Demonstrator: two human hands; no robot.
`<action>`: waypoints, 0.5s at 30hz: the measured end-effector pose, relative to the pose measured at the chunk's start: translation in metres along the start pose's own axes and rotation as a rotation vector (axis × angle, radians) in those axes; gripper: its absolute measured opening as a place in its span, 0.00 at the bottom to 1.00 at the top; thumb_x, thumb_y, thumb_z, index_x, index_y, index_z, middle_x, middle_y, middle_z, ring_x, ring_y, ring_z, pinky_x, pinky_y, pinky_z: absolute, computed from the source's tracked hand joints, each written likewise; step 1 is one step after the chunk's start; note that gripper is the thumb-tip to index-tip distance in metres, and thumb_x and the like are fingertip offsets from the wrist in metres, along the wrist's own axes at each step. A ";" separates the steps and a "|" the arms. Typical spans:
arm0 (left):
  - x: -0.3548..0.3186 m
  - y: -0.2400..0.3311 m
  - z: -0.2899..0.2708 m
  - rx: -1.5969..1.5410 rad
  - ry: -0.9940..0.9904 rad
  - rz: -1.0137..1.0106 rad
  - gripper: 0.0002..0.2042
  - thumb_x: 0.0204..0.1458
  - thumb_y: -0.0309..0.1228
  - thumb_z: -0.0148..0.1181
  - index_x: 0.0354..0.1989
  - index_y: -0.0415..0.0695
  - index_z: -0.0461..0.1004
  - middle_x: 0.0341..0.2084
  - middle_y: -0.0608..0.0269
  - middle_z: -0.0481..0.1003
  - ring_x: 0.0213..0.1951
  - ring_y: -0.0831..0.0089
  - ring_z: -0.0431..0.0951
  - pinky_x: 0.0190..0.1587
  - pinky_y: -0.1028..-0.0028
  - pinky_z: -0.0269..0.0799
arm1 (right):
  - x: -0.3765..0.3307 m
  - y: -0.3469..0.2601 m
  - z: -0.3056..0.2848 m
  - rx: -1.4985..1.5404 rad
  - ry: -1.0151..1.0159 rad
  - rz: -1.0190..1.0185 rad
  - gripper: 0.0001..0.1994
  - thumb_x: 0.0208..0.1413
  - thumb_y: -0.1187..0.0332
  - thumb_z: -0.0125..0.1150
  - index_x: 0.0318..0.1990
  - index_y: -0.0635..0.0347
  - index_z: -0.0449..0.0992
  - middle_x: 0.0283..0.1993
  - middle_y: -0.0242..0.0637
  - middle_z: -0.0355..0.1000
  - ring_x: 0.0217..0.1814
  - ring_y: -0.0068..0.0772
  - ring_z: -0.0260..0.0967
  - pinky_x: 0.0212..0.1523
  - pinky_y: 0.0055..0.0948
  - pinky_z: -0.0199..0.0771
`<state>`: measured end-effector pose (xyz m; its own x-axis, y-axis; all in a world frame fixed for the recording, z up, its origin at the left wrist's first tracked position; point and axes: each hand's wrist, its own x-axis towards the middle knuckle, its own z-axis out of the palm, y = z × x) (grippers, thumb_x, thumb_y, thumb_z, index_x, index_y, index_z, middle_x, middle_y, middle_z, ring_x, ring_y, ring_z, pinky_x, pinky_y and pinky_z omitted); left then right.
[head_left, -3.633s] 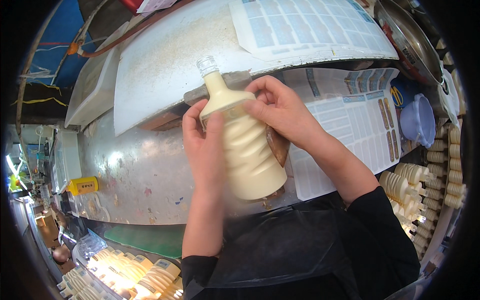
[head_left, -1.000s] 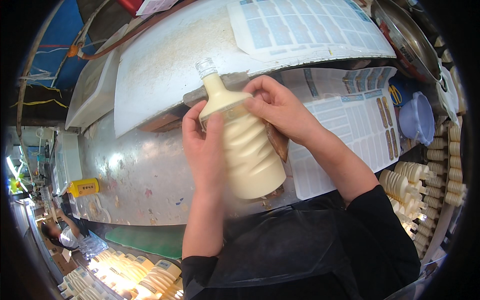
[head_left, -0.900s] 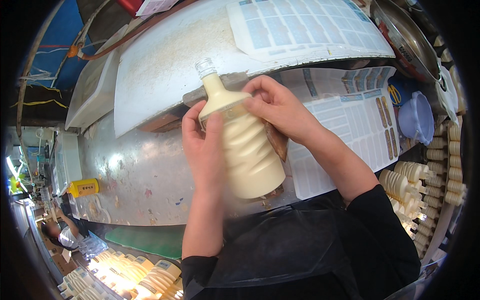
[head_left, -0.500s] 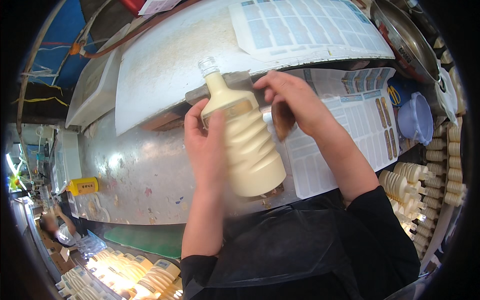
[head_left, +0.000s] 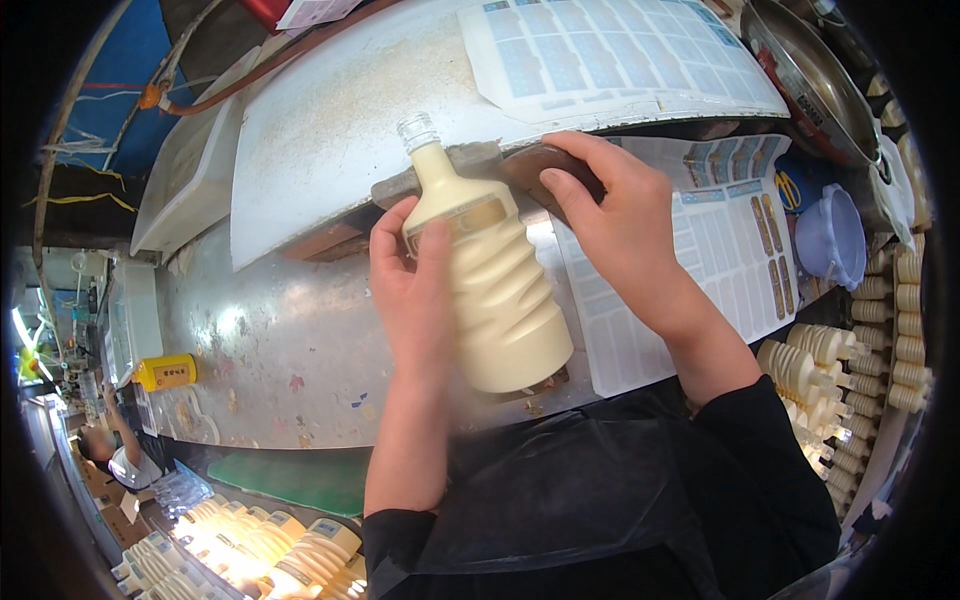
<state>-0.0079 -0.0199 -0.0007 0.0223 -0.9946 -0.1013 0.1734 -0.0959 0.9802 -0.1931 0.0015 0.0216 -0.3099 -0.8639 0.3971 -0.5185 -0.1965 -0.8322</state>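
gripping the ribbed cream bottle near its neck, the left hand is closed around it; the right hand lies open, just beside, fingers resting on a label sheet

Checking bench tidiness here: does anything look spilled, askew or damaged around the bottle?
Mostly in order. The left hand holds the cream-coloured ribbed bottle tilted over the metal bench, which shows scattered specks and stains. The right hand rests on the label sheets beside it. No fresh spill or breakage shows.
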 end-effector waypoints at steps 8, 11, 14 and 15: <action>0.002 0.001 0.000 -0.019 -0.027 -0.001 0.21 0.63 0.34 0.63 0.60 0.38 0.68 0.48 0.58 0.74 0.47 0.75 0.75 0.50 0.74 0.73 | -0.031 -0.002 -0.006 -0.014 -0.148 -0.607 0.15 0.44 0.80 0.70 0.41 0.58 0.82 0.41 0.41 0.81 0.43 0.42 0.81 0.39 0.35 0.80; 0.000 0.001 0.001 -0.010 -0.009 -0.006 0.21 0.63 0.34 0.62 0.60 0.38 0.68 0.48 0.57 0.75 0.47 0.75 0.75 0.50 0.74 0.73 | -0.026 -0.005 -0.009 0.160 -0.085 -0.257 0.10 0.53 0.81 0.65 0.43 0.61 0.81 0.38 0.34 0.80 0.41 0.33 0.78 0.44 0.27 0.77; 0.000 0.000 0.000 0.021 0.000 0.001 0.20 0.64 0.34 0.61 0.60 0.38 0.68 0.48 0.57 0.75 0.46 0.75 0.75 0.50 0.74 0.73 | -0.010 0.002 -0.011 0.441 -0.078 0.201 0.08 0.66 0.73 0.55 0.48 0.61 0.79 0.37 0.22 0.72 0.41 0.14 0.67 0.47 0.18 0.68; 0.000 0.000 -0.001 0.040 0.003 0.001 0.20 0.64 0.34 0.61 0.60 0.38 0.68 0.48 0.57 0.75 0.46 0.75 0.74 0.50 0.74 0.73 | -0.003 0.004 -0.014 0.485 -0.180 0.302 0.09 0.66 0.71 0.56 0.49 0.61 0.79 0.36 0.22 0.72 0.40 0.13 0.66 0.45 0.18 0.67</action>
<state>-0.0070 -0.0200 -0.0007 0.0252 -0.9946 -0.1011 0.1335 -0.0968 0.9863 -0.2055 0.0100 0.0221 -0.2249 -0.9712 0.0791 0.0077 -0.0830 -0.9965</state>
